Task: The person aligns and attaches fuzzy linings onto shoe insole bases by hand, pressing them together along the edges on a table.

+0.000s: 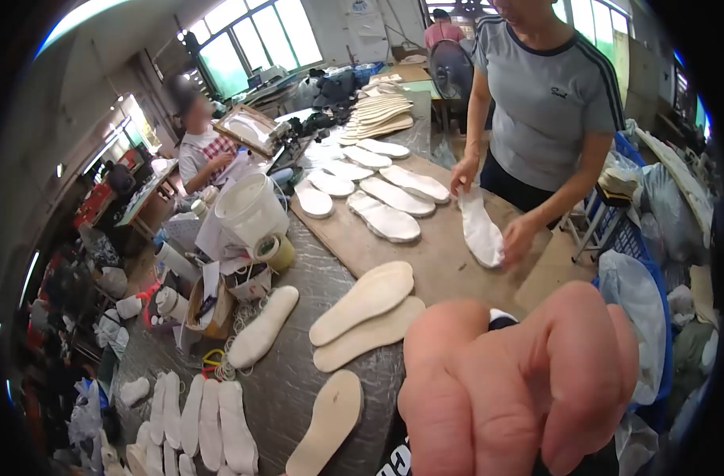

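Very close to the camera, my right hand [512,381] fills the lower right, its fingers curled in. Whatever they hold, if anything, is hidden. My left hand is out of view. To the left of my right hand, two cream insoles [362,305] lie overlapping on the table. A single beige insole [328,424] reaches to the bottom edge of the view. Farther left is a white padded insole [264,327], beside yellow-handled scissors [212,363]. Several white insoles [211,424] stand in rows at the lower left.
Across the table, a co-worker in a grey shirt [548,103] handles a white insole [481,226]. Several white insoles [393,196] lie on a brown board [330,230], with a stack [382,115] behind. A white bucket [251,210] stands left; another person [203,151] sits beyond.
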The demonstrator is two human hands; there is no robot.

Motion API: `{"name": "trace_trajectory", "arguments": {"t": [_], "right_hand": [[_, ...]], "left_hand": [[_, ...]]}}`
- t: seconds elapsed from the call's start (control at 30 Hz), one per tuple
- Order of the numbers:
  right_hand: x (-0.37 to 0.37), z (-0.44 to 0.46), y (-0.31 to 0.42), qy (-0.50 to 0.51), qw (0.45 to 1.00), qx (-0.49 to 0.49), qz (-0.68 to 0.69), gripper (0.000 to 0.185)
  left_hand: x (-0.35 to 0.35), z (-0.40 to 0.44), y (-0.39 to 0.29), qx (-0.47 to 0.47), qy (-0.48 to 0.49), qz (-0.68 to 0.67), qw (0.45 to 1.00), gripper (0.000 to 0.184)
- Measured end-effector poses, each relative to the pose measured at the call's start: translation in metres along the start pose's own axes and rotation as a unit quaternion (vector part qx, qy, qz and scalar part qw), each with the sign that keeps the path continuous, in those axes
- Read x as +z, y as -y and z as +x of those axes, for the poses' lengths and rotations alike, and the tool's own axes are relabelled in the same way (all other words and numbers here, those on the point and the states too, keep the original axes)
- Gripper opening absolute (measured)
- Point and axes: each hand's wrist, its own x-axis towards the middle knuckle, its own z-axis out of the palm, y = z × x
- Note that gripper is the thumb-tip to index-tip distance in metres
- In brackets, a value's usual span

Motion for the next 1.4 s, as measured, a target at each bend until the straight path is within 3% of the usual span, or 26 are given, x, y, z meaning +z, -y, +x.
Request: {"name": "trace_trajectory", "arguments": {"t": [0.17,0.23,0.27,0.4,0.5,0.57,0.63,0.67,0.8,0.97,1.03,1.13,1.23,1.4], "right_hand": [[0.045,-0.012,-0.022,0.067,0.996,-0.054,-0.037,0.016],[0.064,-0.019,-0.032,0.089,0.992,-0.071,-0.047,0.017],[0.072,-0.023,-0.038,0.100,0.991,-0.079,-0.051,0.018],[0.094,-0.034,-0.056,0.138,0.983,-0.109,-0.061,0.021],[0.106,-0.041,-0.064,0.162,0.975,-0.133,-0.077,0.023],[0.108,-0.047,-0.066,0.175,0.969,-0.142,-0.098,0.025],[0.097,-0.054,-0.066,0.193,0.960,-0.138,-0.148,0.026],[0.088,-0.059,-0.067,0.205,0.952,-0.128,-0.190,0.027],[0.020,-0.086,-0.055,0.226,0.885,-0.040,-0.404,0.046],[-0.070,-0.142,-0.028,0.206,0.746,0.181,-0.607,0.030],[-0.092,-0.164,-0.028,0.128,0.696,0.300,-0.640,0.026],[-0.116,-0.196,-0.032,0.094,0.668,0.463,-0.575,0.028],[-0.110,-0.206,-0.061,0.346,0.643,0.432,-0.530,0.045],[-0.078,-0.220,-0.130,0.446,0.707,0.436,-0.334,0.073]], "left_hand": [[0.003,0.004,0.015,0.043,-0.015,0.020,0.999,0.017],[0.033,-0.013,-0.014,0.045,-0.036,0.028,0.998,0.015],[0.031,-0.010,-0.001,0.024,-0.036,-0.069,0.997,0.013],[0.040,-0.009,-0.007,-0.001,-0.037,-0.077,0.996,0.012],[0.064,-0.036,-0.045,0.082,-0.069,0.039,0.993,0.013],[0.053,-0.017,-0.019,0.108,-0.079,-0.006,0.991,0.014],[0.078,-0.047,-0.060,0.143,-0.074,0.010,0.987,0.014],[0.065,-0.038,-0.045,0.102,-0.056,-0.027,0.993,0.013],[0.066,-0.054,-0.056,0.055,-0.068,0.012,0.996,0.012],[0.058,-0.048,-0.048,0.008,-0.065,0.005,0.998,0.011],[0.055,-0.047,-0.049,-0.003,-0.068,0.008,0.998,0.011],[0.052,-0.049,-0.051,-0.019,-0.084,-0.008,0.996,0.012],[0.061,-0.061,-0.061,-0.005,-0.087,0.007,0.996,0.014],[0.095,-0.083,-0.092,0.054,-0.099,0.058,0.992,0.010]]}}
